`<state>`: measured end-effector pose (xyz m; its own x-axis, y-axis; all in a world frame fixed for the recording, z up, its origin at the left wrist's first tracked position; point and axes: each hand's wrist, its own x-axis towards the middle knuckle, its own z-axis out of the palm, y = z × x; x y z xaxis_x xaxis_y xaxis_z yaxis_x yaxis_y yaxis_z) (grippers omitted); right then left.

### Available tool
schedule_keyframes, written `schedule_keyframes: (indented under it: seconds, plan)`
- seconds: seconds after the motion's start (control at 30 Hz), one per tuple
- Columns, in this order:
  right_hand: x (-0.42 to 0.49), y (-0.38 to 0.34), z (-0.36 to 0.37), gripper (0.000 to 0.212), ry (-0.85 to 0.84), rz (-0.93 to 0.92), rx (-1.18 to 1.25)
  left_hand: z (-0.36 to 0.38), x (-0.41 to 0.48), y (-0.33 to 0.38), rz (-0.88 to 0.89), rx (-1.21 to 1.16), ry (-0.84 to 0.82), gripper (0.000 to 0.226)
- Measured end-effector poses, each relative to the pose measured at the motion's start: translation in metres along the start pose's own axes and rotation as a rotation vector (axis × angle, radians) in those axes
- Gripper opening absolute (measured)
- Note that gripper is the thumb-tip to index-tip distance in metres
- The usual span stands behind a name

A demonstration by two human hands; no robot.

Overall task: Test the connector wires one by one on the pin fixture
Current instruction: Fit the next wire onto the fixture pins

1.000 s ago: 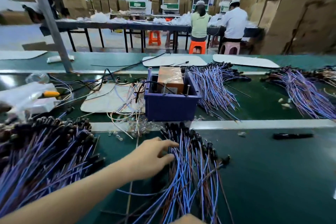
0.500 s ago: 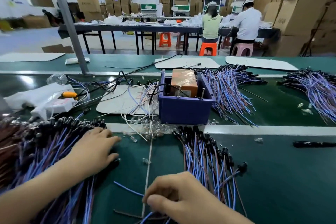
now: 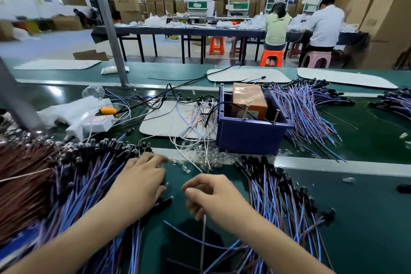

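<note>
Green counter (image 3: 378,240) now has my left hand (image 3: 138,184) moved off the middle bundle (image 3: 278,196) onto the left pile of connector wires (image 3: 84,173), its grip unclear, while my right hand (image 3: 213,198) fingers pinch a thin wire (image 3: 202,240), so I judge the next pick for the pin fixture (image 3: 251,131) is starting

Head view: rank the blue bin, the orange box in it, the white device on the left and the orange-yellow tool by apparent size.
1. blue bin, clearly the largest.
2-3. orange box and white device: they look alike and both are partly hidden, so unranked.
4. orange-yellow tool, the smallest.
</note>
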<state>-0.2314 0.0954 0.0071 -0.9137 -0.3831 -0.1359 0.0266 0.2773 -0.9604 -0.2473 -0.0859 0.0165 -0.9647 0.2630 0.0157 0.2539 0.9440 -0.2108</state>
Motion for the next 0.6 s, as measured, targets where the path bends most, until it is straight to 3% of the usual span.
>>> schedule_keyframes:
  seconds: [0.07,0.13,0.23,0.37,0.47,0.6]
  plan:
    - [0.006,-0.007,0.007,0.013,-0.038,0.13,0.269,-0.01,0.0,0.004,-0.028,-0.149,0.145,0.022]
    - [0.011,-0.018,0.012,0.035,-0.14,0.314,0.565,-0.026,0.001,0.01,-0.022,-0.441,0.341,0.015]
    - [0.013,-0.032,0.015,0.043,-0.284,0.377,0.861,-0.052,0.0,0.025,0.19,-0.694,0.527,0.012]
    - [0.021,-0.037,-0.008,0.032,-0.117,0.267,1.053,-0.066,-0.01,0.045,0.625,-0.556,0.482,0.021]
    - [0.028,-0.046,-0.044,0.029,-0.104,0.289,1.142,-0.063,-0.025,0.057,0.819,-0.518,0.397,0.015]
    - [0.026,-0.049,-0.086,0.019,0.102,0.129,1.084,-0.044,-0.034,0.07,1.044,-0.461,0.236,0.028]
